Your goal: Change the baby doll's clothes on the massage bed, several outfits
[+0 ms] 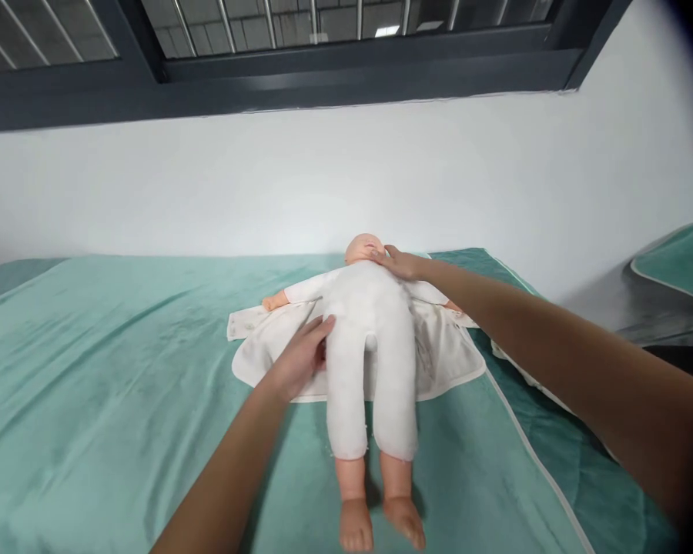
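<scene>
A baby doll [371, 308] with a white cloth body lies on its back, its feet toward me and its arms spread. Under it a small white garment [447, 362] is laid out flat, with a sleeve reaching out at the left. My left hand [305, 354] rests at the doll's hip on the left side, thumb on the cloth and the other fingers partly hidden beside the leg. Up by the doll's neck and chin lies my right hand [401, 263], fingers stretched out and touching it. The doll's right-side hand is partly covered by my forearm.
A green sheet [121, 369] with soft wrinkles covers the bed. Darker green bedding [577, 431] with a pale edge lies at the right, partly behind my arm. A white wall [236, 185] and a dark window frame [352, 73] with bars stand behind.
</scene>
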Demonstrator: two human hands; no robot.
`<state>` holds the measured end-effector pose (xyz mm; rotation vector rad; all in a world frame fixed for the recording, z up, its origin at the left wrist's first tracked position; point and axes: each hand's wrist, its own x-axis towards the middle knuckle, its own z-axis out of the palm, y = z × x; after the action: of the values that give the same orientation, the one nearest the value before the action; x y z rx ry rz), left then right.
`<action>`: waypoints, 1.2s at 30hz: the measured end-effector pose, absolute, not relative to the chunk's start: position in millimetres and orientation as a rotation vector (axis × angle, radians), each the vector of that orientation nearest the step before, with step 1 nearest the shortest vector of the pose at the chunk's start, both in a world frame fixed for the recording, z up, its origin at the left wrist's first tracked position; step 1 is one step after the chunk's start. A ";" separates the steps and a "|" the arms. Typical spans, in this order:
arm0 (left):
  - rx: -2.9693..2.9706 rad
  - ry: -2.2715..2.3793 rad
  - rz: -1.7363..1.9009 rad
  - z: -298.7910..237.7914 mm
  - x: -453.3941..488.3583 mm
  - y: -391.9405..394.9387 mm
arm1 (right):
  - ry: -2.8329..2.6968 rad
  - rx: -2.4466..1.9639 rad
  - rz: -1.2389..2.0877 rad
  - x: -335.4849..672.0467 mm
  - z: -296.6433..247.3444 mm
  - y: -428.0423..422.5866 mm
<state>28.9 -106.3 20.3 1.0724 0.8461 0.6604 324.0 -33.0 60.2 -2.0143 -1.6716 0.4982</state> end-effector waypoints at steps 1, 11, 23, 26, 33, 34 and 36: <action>1.092 0.866 0.638 23.5 22.5 -101.3 | -1.699 -2.049 0.417 324.1 63.9 -31.5; 2.118 1.658 1.007 -7.3 0.9 -52.2 | -2.465 -1.777 -0.064 169.9 79.2 -9.5; 1.897 1.807 0.971 -17.6 -11.7 -39.2 | -2.457 -1.801 0.000 165.7 58.5 -19.4; 1.673 1.696 1.169 -18.4 -19.4 -35.5 | -2.413 -1.730 0.090 175.8 61.9 -32.4; 1.345 1.451 1.359 -22.1 -26.1 -37.8 | -2.459 -1.721 0.096 181.2 55.3 -48.1; 1.307 1.427 1.378 -22.0 -25.9 -38.3 | -2.460 -1.739 0.081 180.1 54.6 -48.9; 1.275 1.420 1.428 -21.6 -25.2 -39.2 | -2.475 -1.784 0.033 176.8 52.9 -49.4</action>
<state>-25.2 -39.2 -21.6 1.2749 1.4195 1.4283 176.8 -49.4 52.9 -1.7840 -2.4752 0.0329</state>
